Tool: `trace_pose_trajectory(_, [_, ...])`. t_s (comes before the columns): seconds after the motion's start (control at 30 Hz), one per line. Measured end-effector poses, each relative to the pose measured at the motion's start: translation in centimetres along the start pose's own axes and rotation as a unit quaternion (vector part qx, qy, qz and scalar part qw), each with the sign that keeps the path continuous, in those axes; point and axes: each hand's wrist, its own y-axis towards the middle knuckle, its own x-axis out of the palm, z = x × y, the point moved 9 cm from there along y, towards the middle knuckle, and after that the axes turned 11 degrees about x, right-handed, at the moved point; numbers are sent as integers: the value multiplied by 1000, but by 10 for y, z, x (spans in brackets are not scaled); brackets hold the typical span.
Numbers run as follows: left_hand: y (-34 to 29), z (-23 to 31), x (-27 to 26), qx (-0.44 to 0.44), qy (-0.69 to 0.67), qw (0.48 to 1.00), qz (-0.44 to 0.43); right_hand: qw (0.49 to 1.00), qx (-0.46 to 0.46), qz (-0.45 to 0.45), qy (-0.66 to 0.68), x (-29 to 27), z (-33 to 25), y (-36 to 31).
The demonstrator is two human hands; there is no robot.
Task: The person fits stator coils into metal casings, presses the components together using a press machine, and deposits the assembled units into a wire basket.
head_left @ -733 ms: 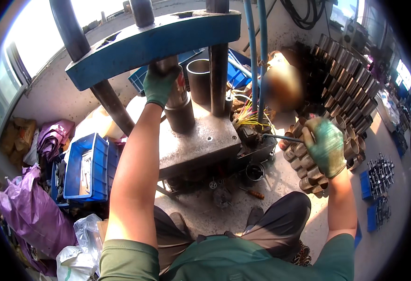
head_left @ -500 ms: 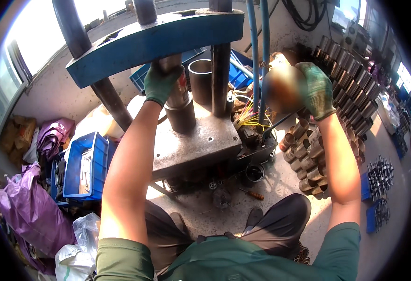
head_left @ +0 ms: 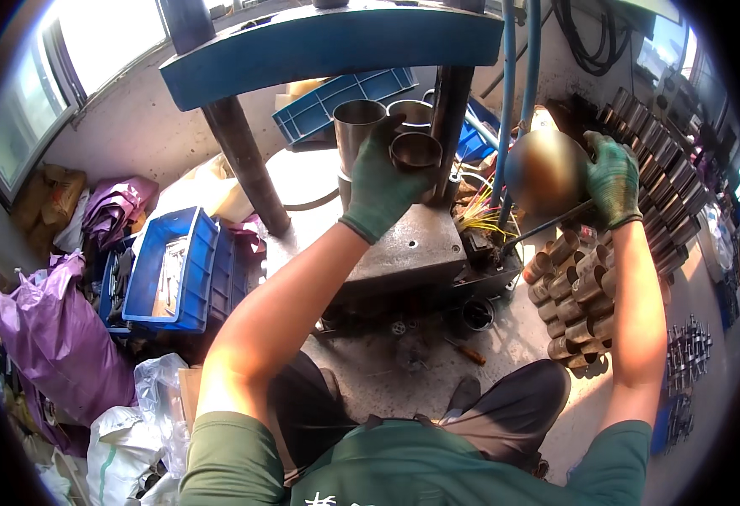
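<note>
My left hand (head_left: pixel 384 181), in a green glove, is closed around a short metal tube (head_left: pixel 416 150). The tube's open round end faces me, over the bed (head_left: pixel 370 261) of a blue-beamed press. Just behind that hand a taller metal cylinder (head_left: pixel 358 118) stands upright on the bed, its lower part covered by the glove. A second cylinder (head_left: pixel 410 110) is partly hidden behind the tube. My right hand (head_left: pixel 614 181), gloved too, is curled at the end of a dark lever rod (head_left: pixel 547 228), beside a blurred brownish round shape (head_left: pixel 545 173).
The blue crossbeam (head_left: pixel 336 52) spans two steel columns. Blue hoses (head_left: pixel 507 110) and coloured wires (head_left: pixel 488 218) are right of the bed. Stacked metal tubes (head_left: pixel 585 291) fill the right side. Left are a blue bin (head_left: pixel 168 270) and purple sacks (head_left: pixel 58 337). A wooden-handled tool (head_left: pixel 467 352) lies below.
My left hand has come away from beneath the crossbeam and moved right, with the short tube now tilted toward me. My right hand stays by the lever. The whole view has shifted.
</note>
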Motion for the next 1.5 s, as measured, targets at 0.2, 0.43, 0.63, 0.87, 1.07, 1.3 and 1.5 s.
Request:
trace_pose_trajectory(0.2, [-118,-64,-46,-170,-63,983,32,995,34,-20,88,6,24,-19])
trace_pose_trajectory(0.43, [-168,-155,-165,-238,177,941,165,983,-68,-13,172,-28,28,-95])
trace_pose_trajectory(0.63, [-172,-178,-188,-300,101,916,246,982,-87,-146,84,-35,40,-193])
trace_pose_trajectory(0.87, [-143,-96,-156,-77,283,932,212,948,-222,-122,195,-86,-145,-191])
trace_pose_trajectory(1.07, [-149,-113,-84,-153,55,980,114,843,-40,-198,500,22,-226,-121])
trace_pose_trajectory(1.3, [-142,-130,-61,-182,-6,982,53,813,-113,-198,536,104,-309,-1])
trace_pose_trajectory(1.5, [-147,-141,-53,-238,-27,971,17,781,-63,-304,542,117,-340,19])
